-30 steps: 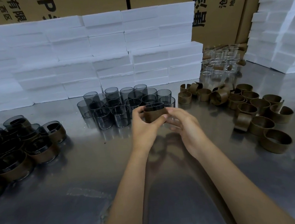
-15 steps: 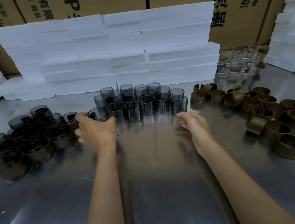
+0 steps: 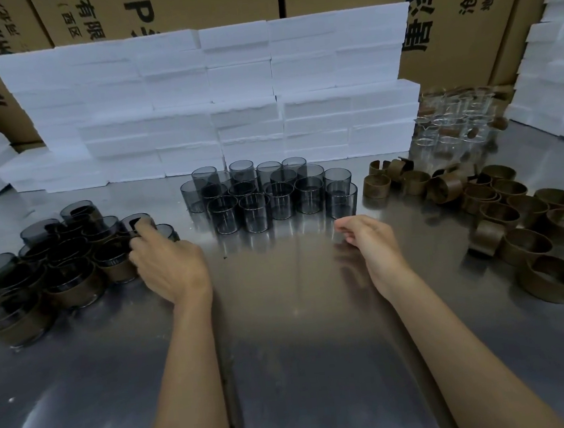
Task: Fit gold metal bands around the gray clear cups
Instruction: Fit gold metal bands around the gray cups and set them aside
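Several bare grey clear cups (image 3: 265,194) stand in a cluster at the middle of the steel table. Loose gold metal bands (image 3: 512,214) lie in a heap on the right. On the left sits a pile of grey cups wearing gold bands (image 3: 56,264). My left hand (image 3: 169,261) reaches to the right edge of that pile, its fingers curled over the rim of one banded cup (image 3: 137,223). My right hand (image 3: 371,240) hovers just in front of the rightmost grey cups, fingers loosely curled and holding nothing.
Uncoloured clear glasses (image 3: 453,123) crowd the back right corner. A wall of white foam blocks (image 3: 212,100) runs behind the cups, with more foam (image 3: 554,70) at the right and cardboard boxes (image 3: 460,10) behind. The steel table (image 3: 291,332) stretches bare around my forearms.
A second ago both hands held a banded cup together at the centre. My left hand has since carried it left to the banded pile, and my right hand let go and stays near the grey cups.
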`<state>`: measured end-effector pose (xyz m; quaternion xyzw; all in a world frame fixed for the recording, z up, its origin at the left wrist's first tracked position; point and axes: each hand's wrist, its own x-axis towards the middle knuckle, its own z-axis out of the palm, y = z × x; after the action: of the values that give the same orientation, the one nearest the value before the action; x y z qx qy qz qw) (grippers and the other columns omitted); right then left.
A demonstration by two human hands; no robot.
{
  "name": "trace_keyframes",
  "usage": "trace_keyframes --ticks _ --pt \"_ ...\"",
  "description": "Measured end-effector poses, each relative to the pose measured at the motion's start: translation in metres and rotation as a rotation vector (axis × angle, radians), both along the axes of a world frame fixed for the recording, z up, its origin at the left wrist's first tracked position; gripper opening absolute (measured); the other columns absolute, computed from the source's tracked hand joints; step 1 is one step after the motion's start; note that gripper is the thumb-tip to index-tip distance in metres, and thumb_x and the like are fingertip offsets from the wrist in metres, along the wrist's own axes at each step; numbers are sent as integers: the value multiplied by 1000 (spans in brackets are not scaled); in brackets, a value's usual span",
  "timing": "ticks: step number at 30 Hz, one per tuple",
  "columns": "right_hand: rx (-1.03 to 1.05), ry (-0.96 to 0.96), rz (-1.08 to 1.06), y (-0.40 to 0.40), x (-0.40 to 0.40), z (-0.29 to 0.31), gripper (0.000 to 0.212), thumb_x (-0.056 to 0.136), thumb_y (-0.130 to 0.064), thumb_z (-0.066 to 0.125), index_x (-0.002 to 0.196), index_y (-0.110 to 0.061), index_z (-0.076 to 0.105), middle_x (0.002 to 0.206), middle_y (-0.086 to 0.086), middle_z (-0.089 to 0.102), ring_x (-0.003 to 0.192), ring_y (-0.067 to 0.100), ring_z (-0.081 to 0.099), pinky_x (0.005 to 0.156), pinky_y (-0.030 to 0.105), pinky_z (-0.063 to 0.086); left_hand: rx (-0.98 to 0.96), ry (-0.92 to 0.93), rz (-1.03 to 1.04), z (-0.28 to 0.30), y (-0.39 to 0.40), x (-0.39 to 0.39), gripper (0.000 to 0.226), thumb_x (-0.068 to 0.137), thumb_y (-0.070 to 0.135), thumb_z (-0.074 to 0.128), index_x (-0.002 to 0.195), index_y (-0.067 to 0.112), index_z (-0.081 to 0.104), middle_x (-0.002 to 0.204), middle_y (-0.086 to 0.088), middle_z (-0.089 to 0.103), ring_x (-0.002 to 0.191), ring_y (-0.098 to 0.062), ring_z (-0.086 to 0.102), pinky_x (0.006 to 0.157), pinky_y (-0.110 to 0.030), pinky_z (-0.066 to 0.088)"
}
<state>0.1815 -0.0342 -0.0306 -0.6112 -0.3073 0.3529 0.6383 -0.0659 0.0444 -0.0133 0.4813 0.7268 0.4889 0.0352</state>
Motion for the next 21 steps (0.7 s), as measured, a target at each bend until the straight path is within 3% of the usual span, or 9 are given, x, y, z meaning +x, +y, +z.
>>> trace_keyframes --ticks 3,6,12,16,21 --pt "16 -10 4 1 1 -2 25 95 -10 58 84 -21 77 101 -2 76 107 14 67 84 19 50 -23 -72 -141 -4 0 8 35 92 8 55 126 16 54 99 -17 69 97 -42 61 73 -40 37" --pt "27 -17 8 1 2 -4 27 95 -9 56 83 -21 78 100 -3 76 108 14 67 96 26 51 -66 -131 -161 -10 2 9 31 93 12 54 123 15 61 104 -12 72 105 -39 61 79 -41 42" --pt "27 -22 7 3 2 -5 27 94 -10 56 81 -21 78 99 -5 76 105 13 67 87 22 50 -91 -179 -151 -13 10 0 49 93 10 54 142 8 53 126 -14 68 123 -39 54 104 -49 43" --pt "25 -23 13 2 2 -5 28 95 -10 56 82 -21 78 100 -5 76 104 12 66 85 21 49 -142 -114 -150 -17 14 0 58 93 12 57 148 3 44 140 -25 56 130 -45 47 109 -52 36" --pt "16 -27 10 4 1 -6 30 95 -9 55 79 -21 78 96 -5 75 100 13 66 80 20 49 -119 -82 -451 -20 22 22 63 95 18 63 154 20 39 152 -13 48 139 -35 44 116 -46 32"
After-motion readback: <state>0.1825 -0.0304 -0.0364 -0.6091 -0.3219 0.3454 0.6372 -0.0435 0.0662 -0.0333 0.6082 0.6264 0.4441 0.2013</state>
